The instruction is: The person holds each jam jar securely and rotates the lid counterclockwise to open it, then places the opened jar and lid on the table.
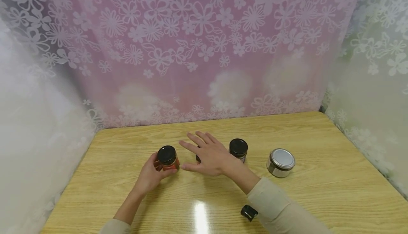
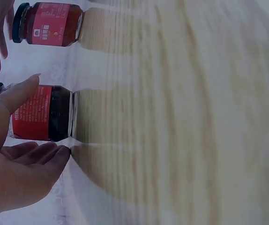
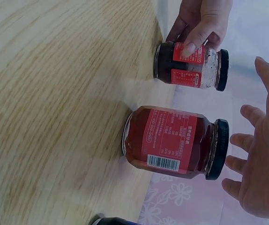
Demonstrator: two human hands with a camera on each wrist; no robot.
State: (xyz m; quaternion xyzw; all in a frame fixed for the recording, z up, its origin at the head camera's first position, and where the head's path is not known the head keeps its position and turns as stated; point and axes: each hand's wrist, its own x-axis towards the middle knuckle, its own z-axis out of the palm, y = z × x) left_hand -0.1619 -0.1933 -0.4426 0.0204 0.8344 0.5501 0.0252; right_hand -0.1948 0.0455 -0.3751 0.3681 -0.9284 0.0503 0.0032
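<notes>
Two jars, both upright! Left hand (image 1: 149,178) grips the left jar (image 1: 167,159), thumb on its label; right hand (image 1: 208,157), the nearer to the other jar (image 3: 169,143), holds nothing, fingers spread just above that black lid (image 3: 218,150), apart.

Amber-red glass jar with black lid (image 3: 172,143): right-wrist view shows a red label with white Chinese print, black-on-white barcode (image 3: 163,162), and a table headed 营养成分表, as best I can read. Outlined number strip on it too blurred to give. Dark-filled glass jar with black lid and red label (image 3: 186,78): white lines of text, illegible. Squat glass jar with silver lid (image 1: 281,162): pale label, unreadable.
</notes>
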